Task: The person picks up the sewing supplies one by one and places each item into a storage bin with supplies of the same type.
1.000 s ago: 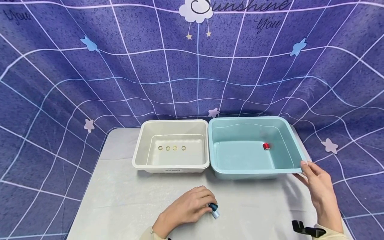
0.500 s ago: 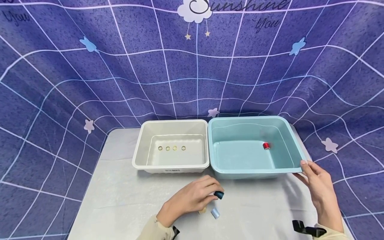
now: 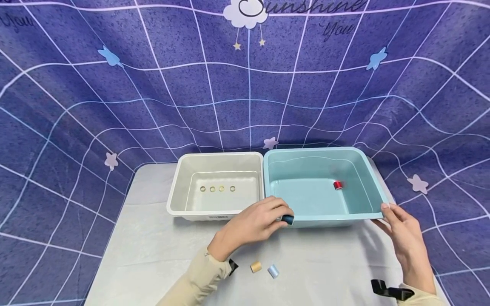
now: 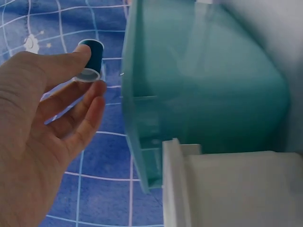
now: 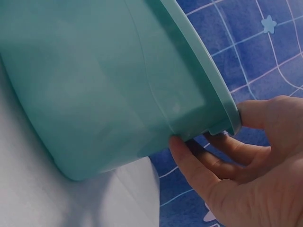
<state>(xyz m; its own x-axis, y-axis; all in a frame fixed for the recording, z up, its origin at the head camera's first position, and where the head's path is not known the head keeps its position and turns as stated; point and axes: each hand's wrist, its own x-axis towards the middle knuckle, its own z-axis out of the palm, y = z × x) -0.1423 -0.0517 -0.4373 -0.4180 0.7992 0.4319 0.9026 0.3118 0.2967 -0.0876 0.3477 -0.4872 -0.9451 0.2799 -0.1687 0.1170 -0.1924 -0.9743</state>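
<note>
My left hand (image 3: 260,219) pinches a dark teal thread spool (image 4: 96,57) between thumb and fingertips, at the front rim of the light teal basin (image 3: 325,219). In the left wrist view the spool's white end ring shows. My right hand (image 3: 403,236) grips the basin's front right corner, thumb on the rim and fingers beneath it, as the right wrist view also shows. Inside the basin lies a red thread spool (image 3: 337,185). On the table, a yellow-tan spool (image 3: 255,267) and a light blue spool (image 3: 273,271) lie near the left wrist.
A white basin (image 3: 178,212) stands directly left of the teal one, with several small gold rings (image 3: 212,189) in a row on its floor. Both basins stand on a table with a pale cloth (image 3: 145,250). A purple patterned curtain (image 3: 191,85) hangs behind and at both sides.
My left hand has lifted the dark teal spool off the table and carried it forward to the basin's front rim, uncovering the yellow-tan spool. The right hand has kept its grip on the corner.
</note>
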